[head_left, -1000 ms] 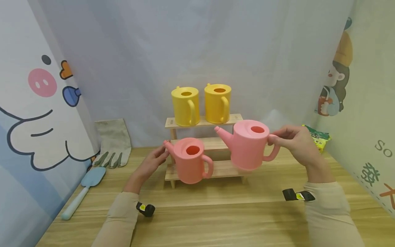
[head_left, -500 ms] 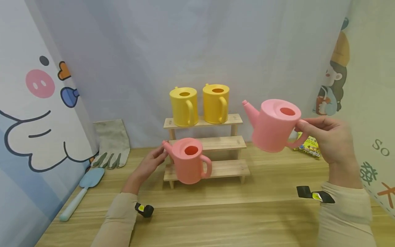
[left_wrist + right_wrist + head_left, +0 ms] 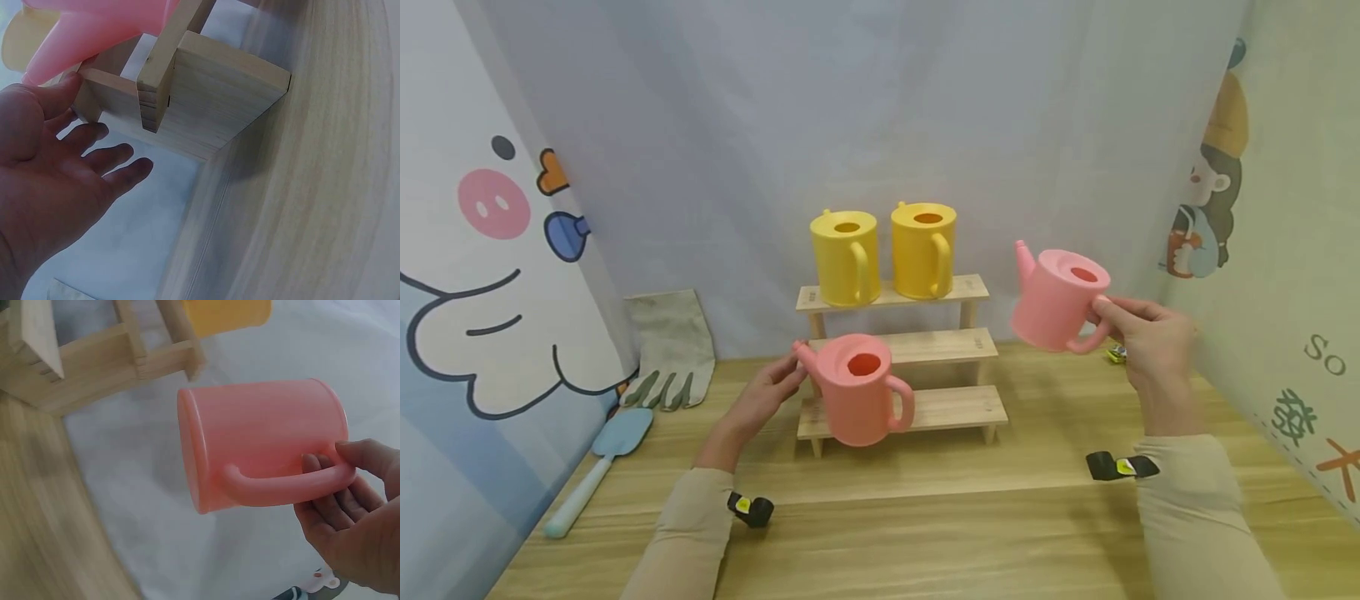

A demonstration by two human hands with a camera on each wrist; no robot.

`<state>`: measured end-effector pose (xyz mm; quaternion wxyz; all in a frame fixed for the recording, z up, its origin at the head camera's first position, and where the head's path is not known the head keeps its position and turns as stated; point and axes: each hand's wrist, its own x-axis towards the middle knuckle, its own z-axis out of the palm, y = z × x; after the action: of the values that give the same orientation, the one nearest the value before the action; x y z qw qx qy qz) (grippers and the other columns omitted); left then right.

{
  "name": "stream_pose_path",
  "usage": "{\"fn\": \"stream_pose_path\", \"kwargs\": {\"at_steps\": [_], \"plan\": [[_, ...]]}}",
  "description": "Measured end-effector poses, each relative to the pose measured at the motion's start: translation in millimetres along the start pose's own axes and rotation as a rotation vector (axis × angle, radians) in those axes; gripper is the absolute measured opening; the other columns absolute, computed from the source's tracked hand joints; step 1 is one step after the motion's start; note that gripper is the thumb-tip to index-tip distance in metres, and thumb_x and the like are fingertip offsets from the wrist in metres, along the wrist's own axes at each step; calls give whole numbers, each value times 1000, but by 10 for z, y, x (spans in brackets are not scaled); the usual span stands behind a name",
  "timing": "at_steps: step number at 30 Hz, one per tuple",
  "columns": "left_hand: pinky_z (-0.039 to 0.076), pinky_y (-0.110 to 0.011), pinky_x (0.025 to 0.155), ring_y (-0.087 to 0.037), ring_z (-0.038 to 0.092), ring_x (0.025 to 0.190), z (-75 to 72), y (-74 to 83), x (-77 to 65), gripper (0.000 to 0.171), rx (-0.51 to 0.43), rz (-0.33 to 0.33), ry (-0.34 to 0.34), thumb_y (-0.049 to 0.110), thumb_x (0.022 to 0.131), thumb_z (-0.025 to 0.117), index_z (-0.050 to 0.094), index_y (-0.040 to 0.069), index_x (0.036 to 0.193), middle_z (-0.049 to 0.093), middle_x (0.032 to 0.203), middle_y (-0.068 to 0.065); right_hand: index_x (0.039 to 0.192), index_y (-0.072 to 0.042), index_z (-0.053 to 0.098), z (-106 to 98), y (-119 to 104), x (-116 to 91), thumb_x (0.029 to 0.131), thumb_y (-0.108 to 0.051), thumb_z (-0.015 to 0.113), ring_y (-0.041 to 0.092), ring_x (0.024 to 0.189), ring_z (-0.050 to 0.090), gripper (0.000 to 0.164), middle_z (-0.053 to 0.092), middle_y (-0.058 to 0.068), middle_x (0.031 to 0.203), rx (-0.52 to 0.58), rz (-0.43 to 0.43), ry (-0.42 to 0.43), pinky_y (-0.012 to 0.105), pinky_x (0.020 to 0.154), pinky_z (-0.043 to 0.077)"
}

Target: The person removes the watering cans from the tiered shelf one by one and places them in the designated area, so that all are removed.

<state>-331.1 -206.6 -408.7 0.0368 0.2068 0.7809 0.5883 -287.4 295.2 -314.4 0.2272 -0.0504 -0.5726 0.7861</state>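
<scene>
In the head view my right hand (image 3: 1153, 337) holds a pink watering can (image 3: 1054, 302) up in the air by its handle, right of the wooden stand. The right wrist view shows thumb and fingers curled round the handle (image 3: 281, 487). A second pink watering can (image 3: 856, 396) is at the lowest step of the stand (image 3: 955, 408), spout to the left. My left hand (image 3: 763, 400) is at that spout (image 3: 81, 40), its fingers loosely spread beside the stand's end in the left wrist view. Two yellow watering cans (image 3: 845, 262) stand on the top step.
A grey work glove (image 3: 673, 342) leans against the back curtain at the left. Nearer lies a light-blue trowel (image 3: 598, 475). A small green and yellow packet (image 3: 1117, 354) is mostly hidden behind my right hand. Printed curtains border both sides of the wooden table (image 3: 880, 533).
My right hand has carried its pink watering can right, away from the stand, then farther back toward the curtain. My left hand and the other watering cans have stayed in place.
</scene>
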Motion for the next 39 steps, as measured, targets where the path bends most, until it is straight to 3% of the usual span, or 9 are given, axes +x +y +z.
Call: {"fn": "stream_pose_path", "kwargs": {"at_steps": [3,8,10,13,18,25,33,39], "plan": [[24,-52,118,-32,15,150,-3,-1,1,61,-4,3,-2,30,108,47,25,2,158,16,165,-14,89,-3,79,64,156,36,75,-13,89,12,72,73,19,73,1,73,-101,37,32,19,69,58],[26,-51,118,-30,17,150,-4,-13,5,62,-3,-4,0,32,108,48,25,3,158,17,165,-12,111,1,75,178,437,54,83,-29,84,9,88,64,42,71,-10,76,-414,35,38,22,80,50],[26,-51,117,-31,17,150,-2,-18,7,62,3,-5,-3,32,108,48,25,4,158,17,165,-12,118,3,72,204,543,52,86,-34,81,10,93,59,50,71,-10,79,-525,24,24,26,81,46],[25,-52,118,-31,16,150,-2,-23,10,61,8,-4,-6,31,108,48,26,4,158,17,165,-13,117,4,71,223,674,56,88,-34,79,12,93,58,49,72,-6,83,-598,-1,4,25,78,45],[25,-52,118,-31,14,151,-1,-21,13,60,6,7,-8,29,108,47,26,3,158,17,165,-13,113,8,70,234,801,64,89,-25,78,8,90,59,41,69,-1,89,-584,-46,-43,19,75,47],[24,-52,118,-32,13,151,-3,-23,7,58,-1,13,-9,27,109,46,27,2,157,16,165,-15,118,6,69,255,866,65,92,-27,76,17,102,61,43,69,21,116,-642,-48,-90,25,84,47],[24,-52,118,-30,13,151,0,-26,11,58,-7,5,-4,27,109,46,26,2,158,16,165,-13,119,5,69,243,947,80,93,-29,74,26,108,62,43,68,23,119,-688,-46,-129,28,85,48],[24,-53,118,-31,14,151,-3,-24,11,58,-1,4,-2,27,109,46,26,2,157,16,165,-14,125,5,66,209,1016,107,96,-31,71,29,111,62,47,65,24,124,-686,-23,-199,23,83,50]]}}
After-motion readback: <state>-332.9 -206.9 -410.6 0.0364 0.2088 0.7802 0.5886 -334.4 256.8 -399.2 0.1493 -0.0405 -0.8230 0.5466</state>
